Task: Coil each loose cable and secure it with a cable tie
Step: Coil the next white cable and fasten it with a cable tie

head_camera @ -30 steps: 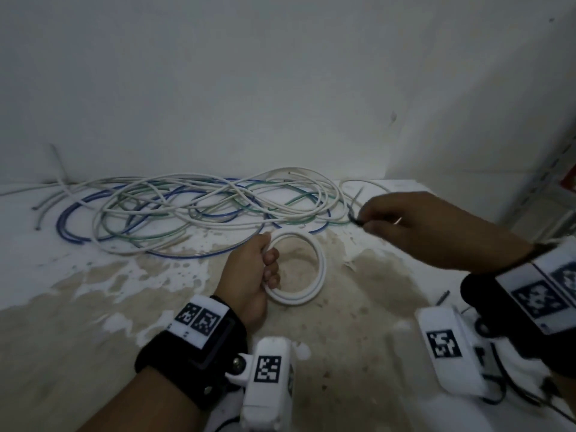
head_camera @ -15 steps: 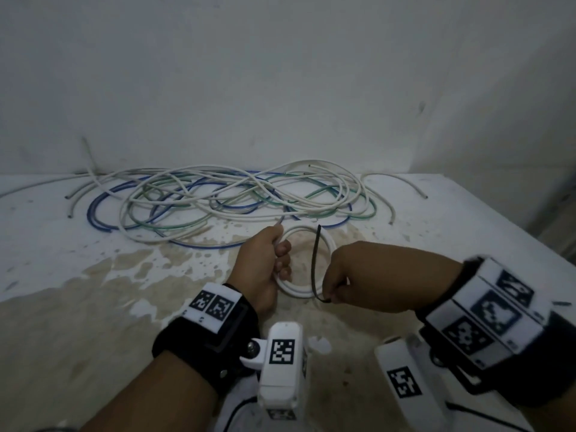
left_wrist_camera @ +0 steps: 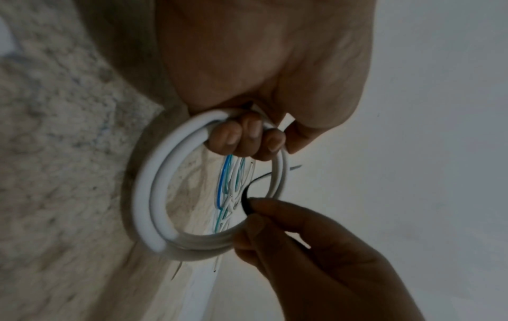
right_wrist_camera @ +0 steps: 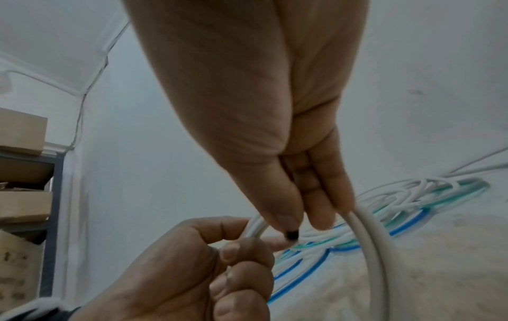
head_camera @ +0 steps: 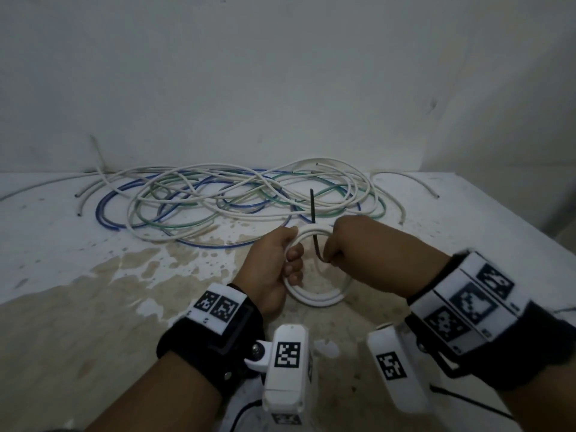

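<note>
— So why is your left hand (head_camera: pixel 274 269) squeezing the white cable coil (head_camera: pixel 314 299) like that?

— I'm curling my fingers round its loops so they can't spring apart above the stained table (head_camera: pixel 93 322).

— And the right hand (head_camera: pixel 352 244)?

— It's pinching the black cable tie (head_camera: pixel 314 226), poking it through the ring so it can wrap round. The loose cable pile (head_camera: pixel 237 201) is waiting by the wall.
</note>
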Demonstrator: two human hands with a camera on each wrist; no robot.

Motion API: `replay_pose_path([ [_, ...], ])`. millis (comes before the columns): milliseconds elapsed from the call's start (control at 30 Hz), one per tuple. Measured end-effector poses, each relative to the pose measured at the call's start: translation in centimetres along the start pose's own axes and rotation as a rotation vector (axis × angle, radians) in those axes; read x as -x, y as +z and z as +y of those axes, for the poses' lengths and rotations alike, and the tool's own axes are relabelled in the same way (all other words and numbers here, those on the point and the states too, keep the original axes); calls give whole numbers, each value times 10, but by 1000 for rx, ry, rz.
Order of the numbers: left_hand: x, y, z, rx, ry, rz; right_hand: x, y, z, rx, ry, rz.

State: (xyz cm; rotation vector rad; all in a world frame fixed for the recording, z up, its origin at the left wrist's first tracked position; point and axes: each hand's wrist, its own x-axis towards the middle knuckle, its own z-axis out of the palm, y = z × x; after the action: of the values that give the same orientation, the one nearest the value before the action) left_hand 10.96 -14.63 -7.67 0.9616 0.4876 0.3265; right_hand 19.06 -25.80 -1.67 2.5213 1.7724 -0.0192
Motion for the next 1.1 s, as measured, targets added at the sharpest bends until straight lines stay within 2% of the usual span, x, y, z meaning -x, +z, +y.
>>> replay_pose_path([
  [100, 1, -1, 0, -28, 24, -43, 0, 2, 3, -17, 21, 142],
  [433, 3, -4, 5, -20, 114, -68, -4, 26, -8, -473, -55, 604],
  [667, 3, -6, 7, -21, 109, -61, -13, 37, -13, -534, -57, 692],
  [833, 6, -5, 8, -111, 170, -40, -8, 42, -12, -566, -62, 745],
  [967, 6, -2, 8, -232, 211, -11, -4, 46, -13, -805, 26, 735],
  [1100, 4, 0, 7, -377, 331, 53, -3, 48, -14, -876, 55, 758],
])
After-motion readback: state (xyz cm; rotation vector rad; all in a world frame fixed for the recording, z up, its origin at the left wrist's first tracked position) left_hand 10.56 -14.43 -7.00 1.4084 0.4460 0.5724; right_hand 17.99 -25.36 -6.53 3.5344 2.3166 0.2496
